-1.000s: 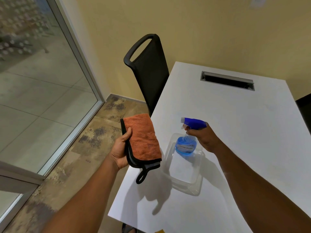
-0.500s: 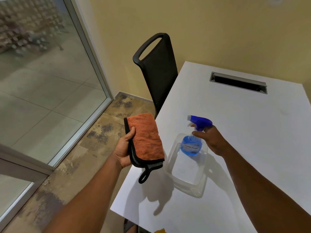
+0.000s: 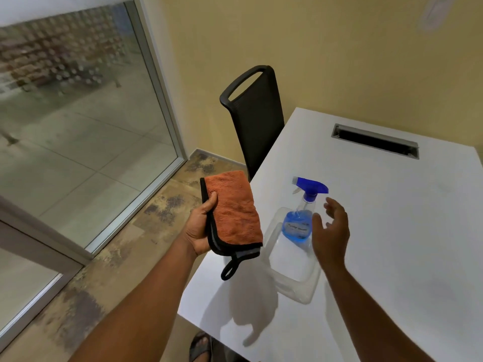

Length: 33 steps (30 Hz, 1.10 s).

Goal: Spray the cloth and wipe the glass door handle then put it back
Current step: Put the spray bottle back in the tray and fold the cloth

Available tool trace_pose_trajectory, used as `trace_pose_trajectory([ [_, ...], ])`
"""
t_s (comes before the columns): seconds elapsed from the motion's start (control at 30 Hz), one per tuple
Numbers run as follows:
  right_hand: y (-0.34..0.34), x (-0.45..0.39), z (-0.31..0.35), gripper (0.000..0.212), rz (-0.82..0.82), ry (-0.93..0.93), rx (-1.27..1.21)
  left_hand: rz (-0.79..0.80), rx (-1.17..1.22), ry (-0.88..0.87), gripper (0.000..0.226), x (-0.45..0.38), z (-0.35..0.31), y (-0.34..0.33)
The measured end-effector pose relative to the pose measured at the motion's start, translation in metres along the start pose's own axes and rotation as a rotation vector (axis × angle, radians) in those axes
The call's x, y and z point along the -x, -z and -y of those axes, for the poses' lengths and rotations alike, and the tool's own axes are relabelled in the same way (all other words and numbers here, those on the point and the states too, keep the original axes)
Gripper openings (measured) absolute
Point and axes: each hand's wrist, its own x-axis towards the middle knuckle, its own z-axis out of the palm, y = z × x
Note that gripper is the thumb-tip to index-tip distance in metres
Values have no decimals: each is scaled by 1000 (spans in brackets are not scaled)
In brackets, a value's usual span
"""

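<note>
Two bare forearms reach into view from the bottom of the frame, uncovered from the wrists back to where the picture cuts them off; no sleeve edge shows on either. The left hand (image 3: 200,228) and the right hand (image 3: 330,232) are gloveless, with no ring, watch or band visible on the fingers or wrists. Fingernails look short and plain where they can be made out at all. At the bottom edge, a foot (image 3: 201,346) shows in a dark open-toed sandal (image 3: 195,351) with a broad strap across the top, the toes exposed. Nothing else of the person's clothing falls within the camera's view.
</note>
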Motion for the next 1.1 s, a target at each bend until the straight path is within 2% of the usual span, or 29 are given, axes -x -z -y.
trace_pose_trajectory([
  [0.17,-24,31,39,25,207,82,-19,21,2,-16,59,17,9,-5],
  [0.33,-58,45,79,30,722,-155,-144,29,-15,-61,61,48,6,-4],
  [0.4,-69,54,92,36,832,-191,-218,29,-50,-98,60,64,1,1],
  [0.53,-89,78,111,38,943,-230,-309,-15,-82,-183,53,99,-13,18],
  [0.7,-109,110,133,39,1028,-317,-351,-97,-171,-226,64,138,-26,34],
  [0.87,-129,158,146,29,1095,-472,-469,-199,-256,-227,67,188,-39,63],
  [1.0,-147,207,157,41,1115,-595,-519,-338,-356,-260,61,232,-48,90],
  [1.1,-161,242,168,47,1139,-608,-548,-430,-392,-312,57,265,-54,111],
])
